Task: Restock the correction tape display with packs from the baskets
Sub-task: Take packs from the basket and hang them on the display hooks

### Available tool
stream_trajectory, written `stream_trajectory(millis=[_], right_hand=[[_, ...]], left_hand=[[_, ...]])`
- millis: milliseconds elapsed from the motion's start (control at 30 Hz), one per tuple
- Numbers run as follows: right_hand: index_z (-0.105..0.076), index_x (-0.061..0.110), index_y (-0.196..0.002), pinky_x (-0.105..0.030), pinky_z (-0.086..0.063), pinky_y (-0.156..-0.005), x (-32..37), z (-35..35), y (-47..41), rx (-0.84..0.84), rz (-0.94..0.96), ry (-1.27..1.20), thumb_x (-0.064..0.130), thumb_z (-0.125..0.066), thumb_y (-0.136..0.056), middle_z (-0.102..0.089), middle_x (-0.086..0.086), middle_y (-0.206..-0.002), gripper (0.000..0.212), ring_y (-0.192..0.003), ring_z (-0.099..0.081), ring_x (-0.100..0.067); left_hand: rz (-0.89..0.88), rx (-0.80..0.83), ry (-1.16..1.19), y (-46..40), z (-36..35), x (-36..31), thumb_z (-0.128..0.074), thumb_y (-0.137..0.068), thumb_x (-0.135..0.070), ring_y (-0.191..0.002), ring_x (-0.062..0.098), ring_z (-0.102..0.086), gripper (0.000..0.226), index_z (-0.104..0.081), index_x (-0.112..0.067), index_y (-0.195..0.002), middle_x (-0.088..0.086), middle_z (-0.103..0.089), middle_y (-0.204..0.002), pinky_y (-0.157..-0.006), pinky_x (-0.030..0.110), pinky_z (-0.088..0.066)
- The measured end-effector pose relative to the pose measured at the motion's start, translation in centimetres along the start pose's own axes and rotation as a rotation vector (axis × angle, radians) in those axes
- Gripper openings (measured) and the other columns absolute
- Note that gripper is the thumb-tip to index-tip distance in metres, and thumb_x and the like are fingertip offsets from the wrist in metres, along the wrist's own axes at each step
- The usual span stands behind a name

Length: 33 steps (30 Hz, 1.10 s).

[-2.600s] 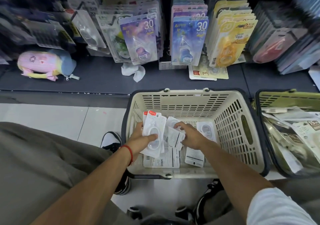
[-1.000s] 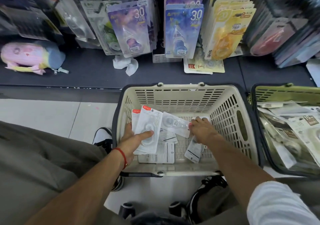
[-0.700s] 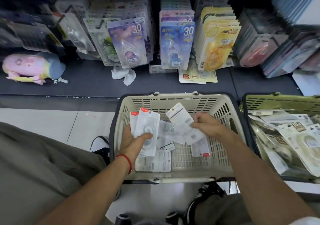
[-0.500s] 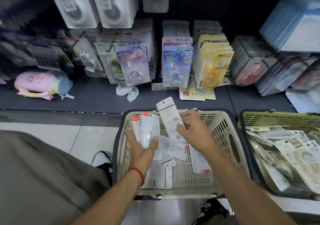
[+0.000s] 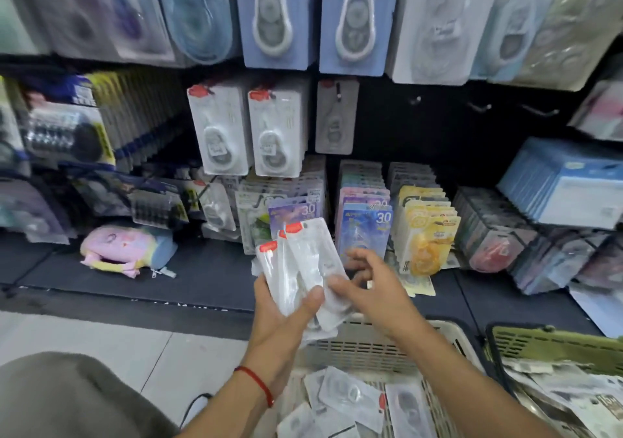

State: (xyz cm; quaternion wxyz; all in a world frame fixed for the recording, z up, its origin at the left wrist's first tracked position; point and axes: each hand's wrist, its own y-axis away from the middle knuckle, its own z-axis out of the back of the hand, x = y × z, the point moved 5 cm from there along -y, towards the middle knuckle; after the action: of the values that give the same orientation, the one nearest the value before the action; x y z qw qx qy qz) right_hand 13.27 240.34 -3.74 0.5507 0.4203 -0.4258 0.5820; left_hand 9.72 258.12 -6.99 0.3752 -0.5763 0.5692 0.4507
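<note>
The left hand [image 5: 281, 316] grips a fanned stack of clear packs [image 5: 301, 269], thumb curled across their lower front, red tabs up; their long axes run up and slightly left. The stack is held in the air above the beige basket [image 5: 367, 350], in front of the shelf's front edge. The right hand [image 5: 367, 289] is just right of the stack, thumb [image 5: 338, 284] touching the front pack's lower right edge, other fingers loosely curled behind; whether it already pinches that pack I cannot tell.

Matching packs [image 5: 249, 134] hang on hooks above and slightly left of both hands, and one sparse hook [image 5: 335, 117] sits nearly straight above. The likely next move is peeling one pack off with the right hand and lifting it, hole end first, to a hook; the right hand is nearer the sparse hook. More packs [image 5: 347, 400] lie in the basket; a green basket [image 5: 553, 350] stands to its right.
</note>
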Motion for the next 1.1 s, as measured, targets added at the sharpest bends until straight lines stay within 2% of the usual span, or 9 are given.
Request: stream_trajectory(millis=[67,133,233,467,600,833,933,1033,1100], right_hand=[[-0.064,0.028,-0.132,-0.028,-0.058,-0.095,1.9,0.4,-1.4,0.123,-0.082,-0.045,0.060,-0.080,-0.077,-0.074,0.008,-0.119,0.066,-0.102,-0.070,-0.002],[-0.073,0.026,-0.122,-0.039,-0.058,-0.101,3.9,1.0,-2.5,0.210,-0.075,-0.038,0.059,-0.075,-0.087,-0.080,0.007,-0.114,0.048,-0.107,-0.075,-0.011],[-0.074,0.025,-0.117,-0.044,-0.063,-0.078,7.6,2.3,-4.6,0.125,-0.003,-0.037,0.049,-0.071,-0.097,-0.081,0.004,-0.105,0.032,-0.092,-0.077,-0.019],[-0.063,0.033,-0.119,-0.019,-0.050,-0.073,11.5,5.1,-8.2,-0.188,0.225,0.093,0.046,-0.059,-0.104,-0.073,0.018,-0.107,0.020,-0.095,-0.068,0.003],[-0.061,0.032,-0.115,-0.025,-0.049,-0.069,11.9,4.4,-9.0,-0.171,0.228,0.022,0.039,-0.057,-0.106,-0.073,0.011,-0.107,0.012,-0.076,-0.064,-0.003],[-0.067,0.023,-0.107,-0.026,-0.048,-0.047,12.9,3.3,-8.6,-0.226,0.260,-0.159,0.029,-0.063,-0.104,-0.076,-0.003,-0.090,0.008,-0.048,-0.058,-0.009],[-0.062,0.026,-0.121,-0.045,-0.063,-0.076,13.0,3.6,-8.9,-0.274,0.229,-0.094,0.043,-0.065,-0.101,-0.078,0.007,-0.104,0.027,-0.079,-0.076,-0.014],[-0.038,0.021,-0.156,-0.046,-0.045,-0.113,11.4,4.0,-9.3,-0.280,0.041,0.345,0.058,-0.058,-0.100,-0.051,0.000,-0.152,0.070,-0.139,-0.051,-0.021],[-0.047,0.024,-0.151,-0.041,-0.047,-0.111,11.3,3.4,-9.1,-0.244,0.081,0.372,0.053,-0.058,-0.102,-0.054,0.005,-0.149,0.058,-0.133,-0.053,-0.012]], left_hand=[[-0.080,0.048,-0.053,-1.9,-0.5,-3.2,-0.094,-0.062,-0.041,-0.118,0.019,-0.072,0.090,-0.047,-0.034,-0.138,-0.006,-0.073,-0.129,-0.095,0.046,-0.061],[-0.140,0.132,-0.137,-3.7,-1.2,-6.3,-0.094,-0.063,-0.044,-0.120,0.015,-0.071,0.092,-0.045,-0.037,-0.141,-0.009,-0.072,-0.131,-0.096,0.043,-0.060],[-0.229,0.181,-0.291,-6.5,-1.6,-10.9,-0.092,-0.067,-0.050,-0.118,0.006,-0.069,0.088,-0.043,-0.042,-0.140,-0.016,-0.070,-0.129,-0.092,0.031,-0.061],[-0.549,-0.002,-0.525,-9.5,-0.5,-17.3,-0.085,-0.081,-0.042,-0.123,-0.018,-0.053,0.080,-0.034,-0.054,-0.142,-0.044,-0.053,-0.132,-0.103,0.015,-0.047],[-0.532,-0.122,-0.423,-9.4,0.2,-16.9,-0.088,-0.077,-0.045,-0.130,0.002,-0.057,0.094,-0.030,-0.046,-0.151,-0.025,-0.055,-0.142,-0.113,0.046,-0.049],[-0.558,-0.143,-0.421,-9.1,0.3,-17.5,-0.088,-0.083,-0.034,-0.123,-0.006,-0.058,0.091,-0.030,-0.048,-0.151,-0.031,-0.056,-0.135,-0.109,0.043,-0.051],[-0.580,-0.138,-0.386,-9.1,0.6,-17.7,-0.089,-0.084,-0.032,-0.119,-0.008,-0.060,0.088,-0.033,-0.044,-0.151,-0.031,-0.057,-0.132,-0.105,0.039,-0.054],[-0.540,-0.098,-0.324,-9.2,0.5,-17.4,-0.090,-0.079,-0.039,-0.122,0.000,-0.063,0.090,-0.036,-0.045,-0.150,-0.026,-0.061,-0.133,-0.102,0.040,-0.056],[-0.481,-0.047,-0.260,-9.3,0.1,-16.8,-0.091,-0.072,-0.044,-0.118,0.005,-0.068,0.080,-0.046,-0.051,-0.138,-0.022,-0.067,-0.128,-0.094,0.037,-0.061]])
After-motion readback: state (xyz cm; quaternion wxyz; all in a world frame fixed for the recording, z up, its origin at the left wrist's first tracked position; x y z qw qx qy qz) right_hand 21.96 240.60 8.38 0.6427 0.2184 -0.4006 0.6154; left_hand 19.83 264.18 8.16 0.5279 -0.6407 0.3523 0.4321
